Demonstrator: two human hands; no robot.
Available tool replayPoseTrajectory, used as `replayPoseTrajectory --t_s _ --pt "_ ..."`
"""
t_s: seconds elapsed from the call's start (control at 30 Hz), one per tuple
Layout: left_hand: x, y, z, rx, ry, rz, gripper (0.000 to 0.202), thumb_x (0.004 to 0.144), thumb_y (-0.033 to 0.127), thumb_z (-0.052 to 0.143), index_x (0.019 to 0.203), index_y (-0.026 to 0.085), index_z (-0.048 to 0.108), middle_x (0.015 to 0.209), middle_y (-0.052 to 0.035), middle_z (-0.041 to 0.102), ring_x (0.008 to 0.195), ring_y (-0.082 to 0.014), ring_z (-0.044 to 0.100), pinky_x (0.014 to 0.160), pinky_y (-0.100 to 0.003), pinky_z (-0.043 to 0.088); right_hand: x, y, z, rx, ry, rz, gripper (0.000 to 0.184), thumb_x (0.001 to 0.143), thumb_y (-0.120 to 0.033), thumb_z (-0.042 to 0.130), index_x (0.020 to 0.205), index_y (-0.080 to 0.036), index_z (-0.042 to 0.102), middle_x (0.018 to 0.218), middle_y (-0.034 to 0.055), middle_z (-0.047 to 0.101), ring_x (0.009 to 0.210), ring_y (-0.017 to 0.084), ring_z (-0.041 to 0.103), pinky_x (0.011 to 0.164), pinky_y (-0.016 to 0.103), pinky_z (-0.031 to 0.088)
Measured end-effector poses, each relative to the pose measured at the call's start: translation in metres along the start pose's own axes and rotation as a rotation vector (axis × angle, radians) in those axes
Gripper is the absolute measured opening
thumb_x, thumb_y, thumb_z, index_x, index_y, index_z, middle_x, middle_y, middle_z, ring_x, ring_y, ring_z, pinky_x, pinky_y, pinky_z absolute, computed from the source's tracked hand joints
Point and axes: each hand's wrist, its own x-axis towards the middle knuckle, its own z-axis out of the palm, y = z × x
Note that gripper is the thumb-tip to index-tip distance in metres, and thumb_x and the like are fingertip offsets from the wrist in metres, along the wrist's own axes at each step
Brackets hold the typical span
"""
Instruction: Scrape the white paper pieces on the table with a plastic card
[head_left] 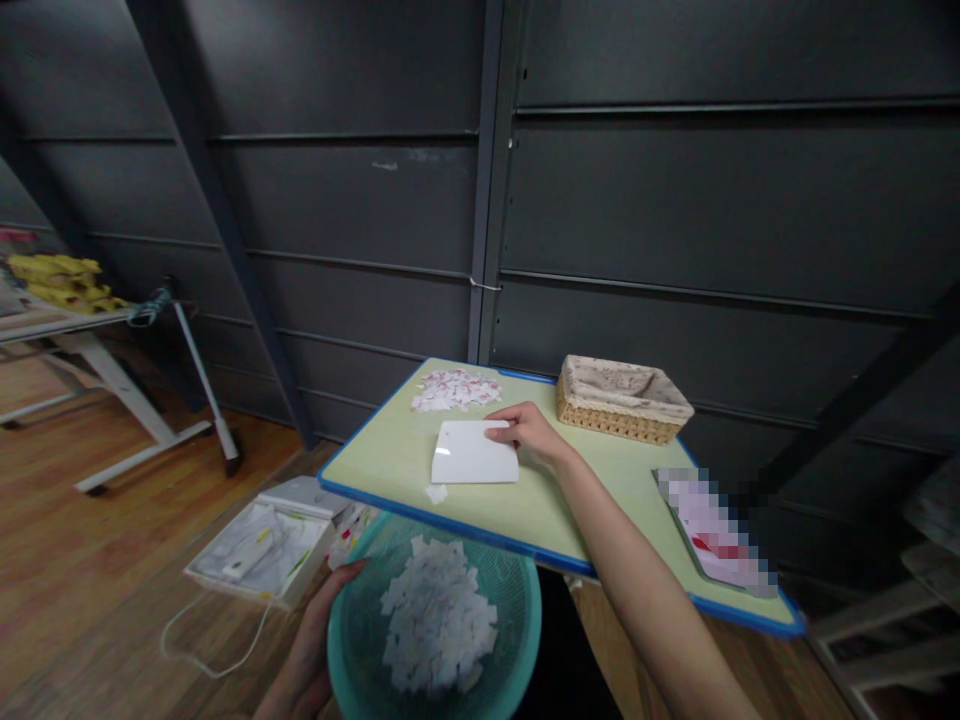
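Note:
My right hand [527, 431] grips the right edge of a white plastic scraper card [471, 453] lying flat on the pale green table [570, 500] with a blue rim. A pile of white and pink paper scraps [456, 390] lies at the table's far left, and one scrap [436, 493] rests near the front edge. My left hand [319, 640] holds the rim of a teal mesh basket [517, 610] below the table's front edge. The basket holds several white paper scraps [435, 625].
A wicker basket [621, 400] with cloth lining stands at the table's back right. A blurred-out paper [712, 530] lies near the right edge. A white box with a cable [262, 540] sits on the wooden floor. Another table with yellow items [64, 285] stands left.

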Motion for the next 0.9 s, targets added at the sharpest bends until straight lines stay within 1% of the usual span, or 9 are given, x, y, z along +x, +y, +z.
replayPoseTrajectory --t_s 0.07,0.2,0.3,0.43,0.5,0.6,0.7,0.8,0.9 --pt "0.001 -0.0009 -0.0013 0.012 0.001 -0.009 0.005 0.069 0.012 0.065 0.066 0.015 0.063 0.05 -0.0042 0.071 0.043 -0.0213 0.065 0.047 -0.034 0.055 -0.0002 0.0001 -0.0006 0.007 0.001 0.009 0.035 0.058 -0.032 0.071 0.083 -0.007 0.075 0.063 0.0023 0.063 0.053 0.009 0.043 0.048 0.021 0.028" --pt "0.0022 -0.002 -0.002 0.007 0.004 -0.026 0.005 0.072 0.017 0.065 0.068 0.014 0.063 0.051 -0.0064 0.071 0.043 -0.0221 0.064 0.048 -0.036 0.056 0.0003 0.0028 0.0005 -0.008 -0.107 0.055 0.034 0.057 -0.031 0.071 0.083 -0.008 0.075 0.059 0.0012 0.061 0.05 0.008 0.041 0.046 0.021 0.026" --pt "0.0004 -0.0004 0.0013 0.016 0.031 -0.012 0.004 0.072 0.018 0.065 0.073 0.014 0.063 0.051 -0.0063 0.071 0.044 -0.0227 0.065 0.048 -0.036 0.056 0.0014 0.0061 0.0025 -0.002 -0.138 0.058 0.036 0.057 -0.03 0.071 0.085 -0.008 0.075 0.06 0.0016 0.062 0.05 0.008 0.042 0.046 0.021 0.027" --pt "-0.0031 0.0029 0.0067 -0.009 0.058 0.001 0.028 0.072 0.015 0.064 0.099 0.013 0.064 0.053 -0.0041 0.072 0.051 -0.0257 0.069 0.054 -0.038 0.058 0.0014 0.0096 0.0061 0.034 -0.211 0.078 0.038 0.058 -0.031 0.072 0.088 -0.008 0.075 0.059 0.0012 0.062 0.049 0.008 0.042 0.045 0.021 0.026" --pt "-0.003 0.0031 0.0068 -0.014 0.054 0.001 0.033 0.071 0.014 0.064 0.104 0.014 0.063 0.055 -0.003 0.073 0.054 -0.0261 0.071 0.056 -0.038 0.058 0.0004 0.009 0.0076 0.039 -0.265 0.095 0.039 0.056 -0.031 0.074 0.088 -0.008 0.075 0.057 0.0007 0.061 0.048 0.007 0.041 0.044 0.02 0.024" --pt "-0.0007 0.0019 0.0036 -0.003 0.021 -0.029 0.017 0.072 0.015 0.064 0.088 0.013 0.066 0.054 -0.0048 0.073 0.056 -0.0261 0.071 0.056 -0.037 0.058 -0.0009 0.0056 0.0075 0.063 -0.311 0.107 0.04 0.053 -0.03 0.076 0.086 -0.008 0.075 0.058 0.0017 0.063 0.049 0.008 0.042 0.044 0.02 0.025" --pt "0.0005 0.0015 0.0007 0.005 -0.004 -0.007 0.001 0.071 0.016 0.066 0.072 0.015 0.065 0.054 -0.0054 0.073 0.054 -0.0241 0.07 0.054 -0.034 0.057 -0.0002 0.0031 0.0053 0.119 -0.205 0.079 0.042 0.053 -0.031 0.076 0.088 -0.008 0.075 0.063 0.0038 0.065 0.051 0.009 0.046 0.046 0.021 0.029" --pt "-0.0008 0.0024 0.001 0.03 0.019 0.023 0.007 0.071 0.014 0.066 0.066 0.017 0.062 0.052 -0.0041 0.072 0.047 -0.0214 0.067 0.048 -0.031 0.056 0.0013 0.0044 0.0047 0.112 -0.09 0.072 0.04 0.055 -0.032 0.075 0.087 -0.008 0.075 0.064 0.0039 0.066 0.051 0.009 0.046 0.046 0.021 0.029" --pt "-0.0024 0.0028 0.0029 0.043 0.026 0.011 0.006 0.072 0.013 0.064 0.067 0.016 0.062 0.051 -0.0051 0.072 0.049 -0.0233 0.068 0.051 -0.034 0.057 0.0017 0.0077 0.006 0.081 -0.138 0.094 0.039 0.054 -0.031 0.075 0.085 -0.008 0.075 0.06 0.003 0.064 0.049 0.008 0.044 0.045 0.021 0.027"
